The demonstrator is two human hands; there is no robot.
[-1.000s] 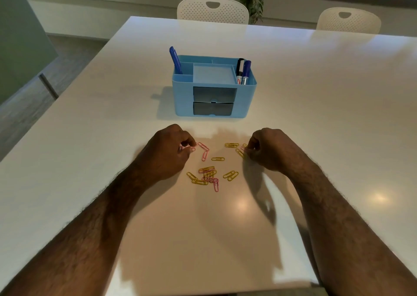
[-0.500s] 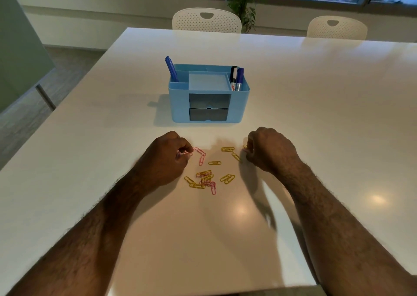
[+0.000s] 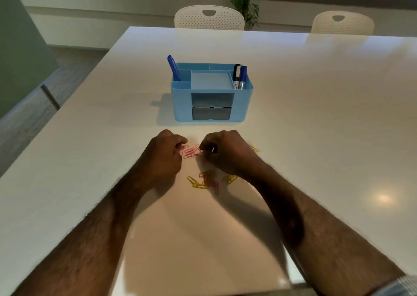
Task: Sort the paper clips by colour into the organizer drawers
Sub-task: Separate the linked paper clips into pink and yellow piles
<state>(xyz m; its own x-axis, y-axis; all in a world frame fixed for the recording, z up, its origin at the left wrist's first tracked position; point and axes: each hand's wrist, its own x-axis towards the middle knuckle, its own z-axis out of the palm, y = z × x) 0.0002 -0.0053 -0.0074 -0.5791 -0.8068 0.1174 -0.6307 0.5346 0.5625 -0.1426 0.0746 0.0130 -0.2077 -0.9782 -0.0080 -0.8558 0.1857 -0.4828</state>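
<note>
Pink paper clips (image 3: 190, 152) lie in a small group between my two hands. My left hand (image 3: 163, 156) is curled, its fingertips pinched on a pink clip at the group's left edge. My right hand (image 3: 226, 154) is curled too, fingertips pinched on a clip at the group's right edge; its colour is unclear. A mixed pile of yellow and pink clips (image 3: 205, 180) lies nearer me. Two yellow clips (image 3: 254, 148) rest to the right of my right hand. The blue organizer (image 3: 180, 101) stands beyond, both grey drawers (image 3: 212, 99) shut.
Blue pen (image 3: 173, 68) and two markers (image 3: 239, 76) stand in the organizer's top compartments. The white table (image 3: 316, 126) stretches wide to the right; its left edge (image 3: 67, 106) drops to the floor. Two white chairs (image 3: 209, 18) stand at the far side.
My right hand moved left from the yellow clips to the pink group beside my left hand. The pink clips are now gathered together. The camera view tilted slightly.
</note>
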